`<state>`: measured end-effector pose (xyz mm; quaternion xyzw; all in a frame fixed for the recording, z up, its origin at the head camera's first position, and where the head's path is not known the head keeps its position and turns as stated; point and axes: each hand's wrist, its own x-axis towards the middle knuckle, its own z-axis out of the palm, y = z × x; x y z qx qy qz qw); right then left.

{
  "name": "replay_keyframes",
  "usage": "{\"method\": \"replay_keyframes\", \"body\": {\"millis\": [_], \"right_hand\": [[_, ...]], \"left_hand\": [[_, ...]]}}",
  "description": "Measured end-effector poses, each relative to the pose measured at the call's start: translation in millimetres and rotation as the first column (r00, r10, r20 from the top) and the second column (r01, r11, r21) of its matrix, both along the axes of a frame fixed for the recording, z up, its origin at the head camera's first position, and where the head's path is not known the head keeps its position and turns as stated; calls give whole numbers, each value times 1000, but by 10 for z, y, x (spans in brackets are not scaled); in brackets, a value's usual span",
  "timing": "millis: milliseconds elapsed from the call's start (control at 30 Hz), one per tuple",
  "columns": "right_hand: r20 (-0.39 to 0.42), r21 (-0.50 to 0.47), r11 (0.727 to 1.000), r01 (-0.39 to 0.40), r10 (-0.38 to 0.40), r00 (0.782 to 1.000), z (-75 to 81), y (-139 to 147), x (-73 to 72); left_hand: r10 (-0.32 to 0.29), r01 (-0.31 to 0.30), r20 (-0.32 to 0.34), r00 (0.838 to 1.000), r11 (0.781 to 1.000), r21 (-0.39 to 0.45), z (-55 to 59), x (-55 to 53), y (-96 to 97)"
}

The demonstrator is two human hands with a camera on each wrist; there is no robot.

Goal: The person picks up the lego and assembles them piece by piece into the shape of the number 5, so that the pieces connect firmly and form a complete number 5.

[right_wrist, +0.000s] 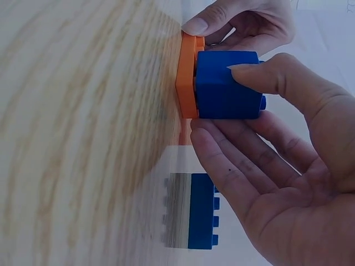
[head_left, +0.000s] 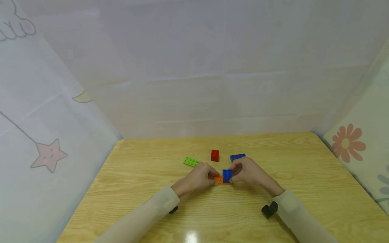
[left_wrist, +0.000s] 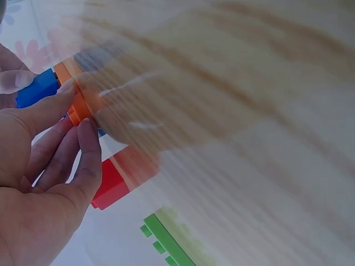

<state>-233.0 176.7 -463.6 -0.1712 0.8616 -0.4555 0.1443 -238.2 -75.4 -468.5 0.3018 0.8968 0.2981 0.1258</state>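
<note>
Pale sleeves reach in from eight and four o'clock. The left hand, partly curled, pinches the orange brick; the right hand pinches the blue cube over its three o'clock end. From orange: green brick at ten, red brick at eleven, long blue brick at one.

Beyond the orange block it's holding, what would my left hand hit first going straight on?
Probably the small blue block that your right hand holds or, since depth is unclear, that hand itself.
</note>
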Motion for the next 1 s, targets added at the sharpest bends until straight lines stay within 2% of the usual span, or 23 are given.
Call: {"method": "replay_keyframes", "body": {"millis": [300,500,667,833,1000], "right_hand": [[-12,27,1000,2,-2,1000,2,-10,9],[-2,36,999,8,-8,1000,37,-23,-3],[-4,52,998,-20,21,1000,71,-38,-31],[-13,74,997,-38,39,999,83,-35,-19],[-47,84,996,-17,21,999,51,-5,7]], "left_hand": [[-23,23,-31,999,1000,-22,20,-10,19],[-19,19,-18,1000,999,-31,33,-31,27],[-17,17,-3,1000,999,-28,81,-27,28],[-6,7,18,1000,1000,-25,79,-11,37],[-22,21,-4,1000,999,-41,73,-45,64]]}}
